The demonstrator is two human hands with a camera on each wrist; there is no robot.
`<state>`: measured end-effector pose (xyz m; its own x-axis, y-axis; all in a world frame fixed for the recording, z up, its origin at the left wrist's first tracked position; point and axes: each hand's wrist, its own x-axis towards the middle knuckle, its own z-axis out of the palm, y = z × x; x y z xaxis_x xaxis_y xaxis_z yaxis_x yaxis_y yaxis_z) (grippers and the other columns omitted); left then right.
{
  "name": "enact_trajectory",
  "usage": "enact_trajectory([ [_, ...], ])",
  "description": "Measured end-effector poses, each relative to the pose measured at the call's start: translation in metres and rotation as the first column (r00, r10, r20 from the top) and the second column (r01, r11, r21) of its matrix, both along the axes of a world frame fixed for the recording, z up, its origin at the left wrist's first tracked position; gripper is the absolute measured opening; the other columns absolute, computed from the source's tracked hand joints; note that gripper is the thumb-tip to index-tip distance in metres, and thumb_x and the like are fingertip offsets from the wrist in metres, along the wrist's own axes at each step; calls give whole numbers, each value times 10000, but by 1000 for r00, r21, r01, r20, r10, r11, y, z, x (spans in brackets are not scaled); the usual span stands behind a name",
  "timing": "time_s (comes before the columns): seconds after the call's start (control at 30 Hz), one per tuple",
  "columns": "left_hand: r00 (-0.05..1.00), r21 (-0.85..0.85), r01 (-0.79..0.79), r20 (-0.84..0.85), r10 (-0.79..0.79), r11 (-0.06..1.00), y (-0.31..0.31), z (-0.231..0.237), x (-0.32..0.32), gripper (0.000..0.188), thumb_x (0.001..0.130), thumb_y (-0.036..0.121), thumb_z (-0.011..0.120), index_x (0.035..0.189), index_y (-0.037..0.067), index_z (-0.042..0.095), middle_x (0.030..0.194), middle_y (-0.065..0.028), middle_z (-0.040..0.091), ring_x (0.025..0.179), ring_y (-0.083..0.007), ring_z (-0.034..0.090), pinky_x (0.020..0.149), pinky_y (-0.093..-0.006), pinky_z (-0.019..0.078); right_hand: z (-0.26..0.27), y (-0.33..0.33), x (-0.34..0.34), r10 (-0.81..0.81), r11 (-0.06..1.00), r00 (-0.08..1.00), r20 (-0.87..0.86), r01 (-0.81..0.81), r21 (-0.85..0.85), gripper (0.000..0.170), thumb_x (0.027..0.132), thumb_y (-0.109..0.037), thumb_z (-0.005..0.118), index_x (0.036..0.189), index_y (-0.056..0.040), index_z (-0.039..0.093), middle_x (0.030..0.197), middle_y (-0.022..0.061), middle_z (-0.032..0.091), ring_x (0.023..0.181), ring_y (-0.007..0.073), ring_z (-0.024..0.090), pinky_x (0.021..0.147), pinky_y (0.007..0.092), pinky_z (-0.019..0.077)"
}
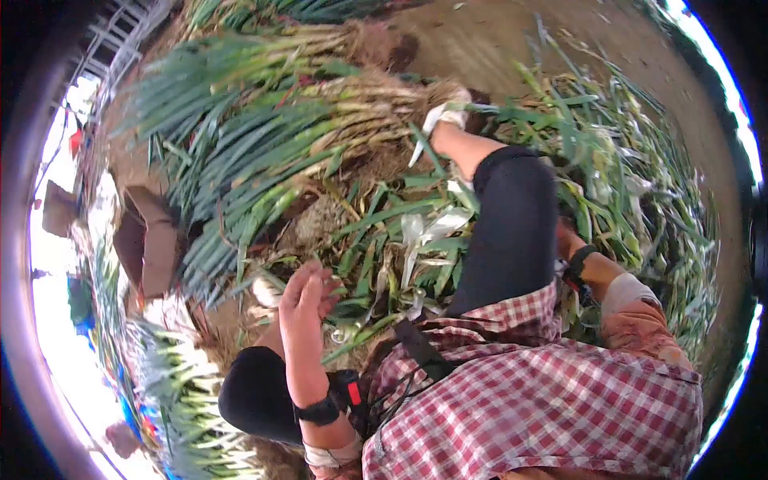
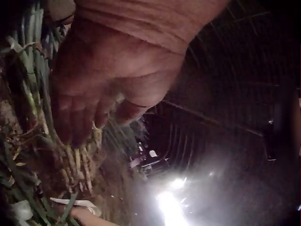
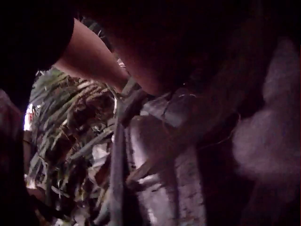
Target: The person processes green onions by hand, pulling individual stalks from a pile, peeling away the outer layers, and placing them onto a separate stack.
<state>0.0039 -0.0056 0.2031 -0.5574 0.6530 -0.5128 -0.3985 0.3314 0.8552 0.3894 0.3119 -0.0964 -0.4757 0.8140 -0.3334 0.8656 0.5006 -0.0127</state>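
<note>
In the head view the left hand (image 1: 304, 312) is raised beside the bent left knee, fingers loosely extended, with nothing visible in its grasp. The left wrist view shows that hand (image 2: 108, 70) from the palm side, stalks visible beyond the fingertips. Long green onions (image 1: 240, 152) lie in bundles past it, roots toward the shoe. Only part of the right hand (image 1: 566, 238) shows beside the right leg, near loose leaves (image 1: 592, 152); its fingers are hidden. The right wrist view is dark, with a long leaf (image 3: 117, 165) and pale, blurred shapes near the hand.
A brown cardboard box (image 1: 152, 240) stands at the left. More onions with white stems (image 1: 200, 400) lie at lower left. The right foot, in a white shoe (image 1: 448, 116), is between the bundles and the leaf heap. Bare brown ground (image 1: 480, 32) shows at the top.
</note>
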Motion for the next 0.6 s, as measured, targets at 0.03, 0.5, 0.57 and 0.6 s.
enact_trajectory([
  [0.03,999,-1,41,15,-41,999,-3,16,9,324,846,194,497,1116,15,482,1001,-88,559,849,-173,560,703,-278,460,-45,-47,106,-34,999,995,95,30,45,306,813,-131,422,1109,-67,467,1084,172,491,982,310,492,815,392,402],
  [0.5,999,551,-32,18,27,834,-20,147,-12,424,827,242,521,1171,11,431,962,-112,577,732,-174,572,647,-274,464,106,-149,96,-198,980,878,-436,161,-120,320,714,-189,548,1025,-115,540,888,98,573,803,272,548,702,357,445],
  [0.57,994,606,-110,60,93,788,-32,148,-28,408,832,256,518,1164,29,447,975,-93,582,752,-165,572,657,-272,463,114,-161,99,-197,971,978,-61,187,-146,317,677,-191,580,978,-91,564,902,129,580,819,315,554,727,378,442],
  [0.6,995,607,-100,60,80,788,-40,144,-40,408,832,256,518,1164,29,447,975,-93,582,752,-165,572,657,-272,463,106,-165,101,-210,969,976,-61,200,-144,317,677,-191,580,978,-91,564,902,129,580,819,315,554,727,378,442],
])
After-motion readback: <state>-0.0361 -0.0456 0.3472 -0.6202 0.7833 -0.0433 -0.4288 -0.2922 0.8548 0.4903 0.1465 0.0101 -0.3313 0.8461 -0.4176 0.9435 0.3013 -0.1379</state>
